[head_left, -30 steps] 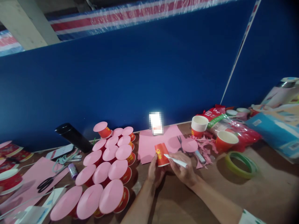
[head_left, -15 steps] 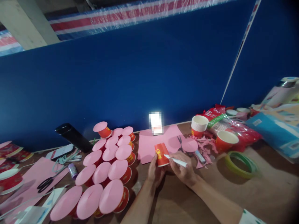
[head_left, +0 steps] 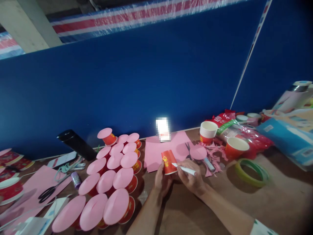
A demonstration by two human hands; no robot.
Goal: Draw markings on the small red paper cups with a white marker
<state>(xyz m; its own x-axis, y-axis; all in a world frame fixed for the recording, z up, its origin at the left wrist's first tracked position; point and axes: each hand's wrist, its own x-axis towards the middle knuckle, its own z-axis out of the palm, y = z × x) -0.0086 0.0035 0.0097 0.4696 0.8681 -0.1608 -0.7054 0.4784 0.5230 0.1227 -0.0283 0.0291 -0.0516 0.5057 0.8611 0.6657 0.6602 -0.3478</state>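
My left hand [head_left: 162,180] is wrapped round a red paper cup [head_left: 168,160] with yellow characters, held upside down over the table. In my right hand [head_left: 192,179] is a white marker pen [head_left: 187,170], its tip against or very near the side of the cup. Behind the cup lie stacked sheets of pink paper [head_left: 156,153]. Close to my right hand are a pink paper disc [head_left: 198,152], scissors [head_left: 187,147], a glue stick [head_left: 209,164] and pink paper scraps [head_left: 217,156].
On the left stand rows of red cups topped with pink discs [head_left: 116,206], by a black bottle [head_left: 75,143]. To the right are stacked cups [head_left: 208,130], a single cup [head_left: 236,148], tape rolls [head_left: 251,173] and a red plastic bag [head_left: 259,137]. A blue partition [head_left: 146,75] rises behind.
Almost nothing differs. The cup appears turned or shifted very slightly in my left hand, and the marker stays at its side.
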